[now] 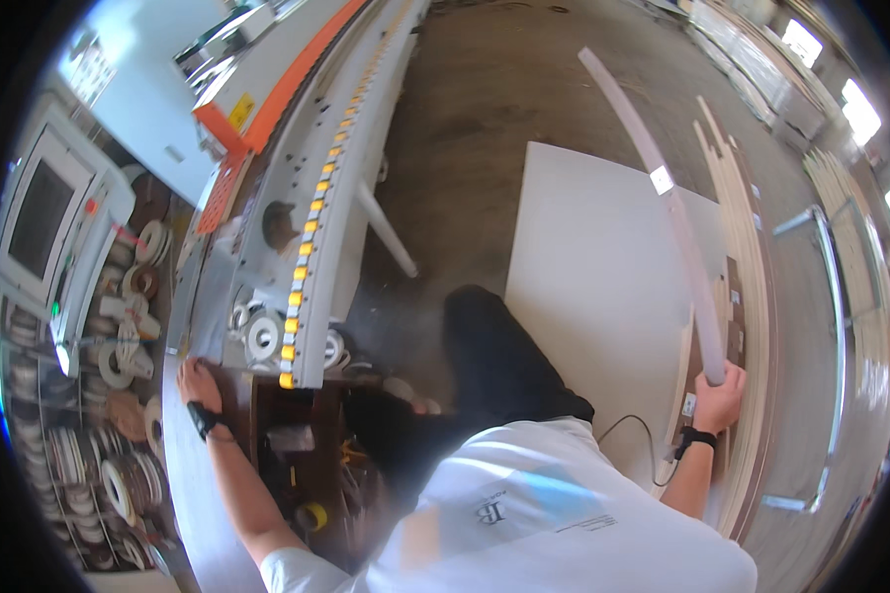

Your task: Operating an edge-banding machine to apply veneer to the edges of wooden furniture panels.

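Note:
My right hand (719, 397) is closed round the near end of a long, narrow, pale board (680, 232). The board reaches far ahead and slants to the left, with a small white label (661, 180) about midway. On the left, my left hand (198, 383) rests on the grey worktop (193, 474) beside the end of a machine, holding nothing that I can see. Close to it runs the machine's rail (311, 296), lined with yellow rollers. A large white panel (574, 267) lies low in front of me, partly behind the narrow board.
Stacked long boards (752, 326) line my right side, with a metal tube frame (831, 267) beyond. At far left stand a control screen (44, 212) and shelves of edging rolls (119, 484). A cabinet (297, 440) holds tape and small items. A slanted leg (388, 232) supports the machine.

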{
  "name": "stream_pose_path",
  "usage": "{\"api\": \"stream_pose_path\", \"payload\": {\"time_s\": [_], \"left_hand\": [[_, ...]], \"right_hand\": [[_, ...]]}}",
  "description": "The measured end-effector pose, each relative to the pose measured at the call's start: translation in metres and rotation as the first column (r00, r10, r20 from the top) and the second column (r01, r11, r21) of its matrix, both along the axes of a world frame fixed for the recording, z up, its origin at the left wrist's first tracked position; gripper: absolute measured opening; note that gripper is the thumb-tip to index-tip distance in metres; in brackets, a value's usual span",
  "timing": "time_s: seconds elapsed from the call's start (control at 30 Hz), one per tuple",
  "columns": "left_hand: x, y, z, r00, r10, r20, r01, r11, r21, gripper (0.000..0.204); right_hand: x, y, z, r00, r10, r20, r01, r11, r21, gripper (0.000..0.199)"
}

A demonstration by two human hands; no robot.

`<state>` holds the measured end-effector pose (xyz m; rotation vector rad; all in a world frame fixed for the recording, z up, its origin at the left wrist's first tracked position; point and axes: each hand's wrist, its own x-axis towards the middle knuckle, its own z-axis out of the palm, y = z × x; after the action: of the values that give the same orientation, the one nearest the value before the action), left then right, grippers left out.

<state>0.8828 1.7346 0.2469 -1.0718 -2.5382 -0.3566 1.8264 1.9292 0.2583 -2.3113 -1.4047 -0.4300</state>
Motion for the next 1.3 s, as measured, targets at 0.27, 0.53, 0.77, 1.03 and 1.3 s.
{"api": "stream_pose_path", "payload": {"time_s": [0.27,0.53,0.77,1.03,1.3], "left_hand": [[0.038,0.031,0.011,0.995,0.015,-0.095,-0.001,0.989,0.145,0.032],[0.16,0.071,0.074,0.915,-0.352,-0.198,0.401,0.852,0.337,0.038],[0.286,0.11,0.161,0.623,-0.668,-0.407,0.782,0.523,0.339,0.044],[0.344,0.127,0.182,0.383,-0.764,-0.519,0.924,0.313,0.222,0.048],[0.371,0.137,0.19,0.367,-0.719,-0.59,0.929,0.252,0.271,0.046]], "right_hand": [[-0.003,0.008,0.095,0.904,0.244,0.352,-0.342,0.906,0.249,0.042],[-0.015,0.007,0.115,0.729,0.581,0.362,-0.68,0.679,0.278,0.044],[-0.003,0.007,0.133,0.625,0.748,0.224,-0.78,0.58,0.235,0.049],[0.005,0.015,0.145,0.576,0.789,0.213,-0.813,0.525,0.252,0.05],[-0.002,0.012,0.184,0.489,0.842,0.227,-0.867,0.441,0.234,0.054]]}}
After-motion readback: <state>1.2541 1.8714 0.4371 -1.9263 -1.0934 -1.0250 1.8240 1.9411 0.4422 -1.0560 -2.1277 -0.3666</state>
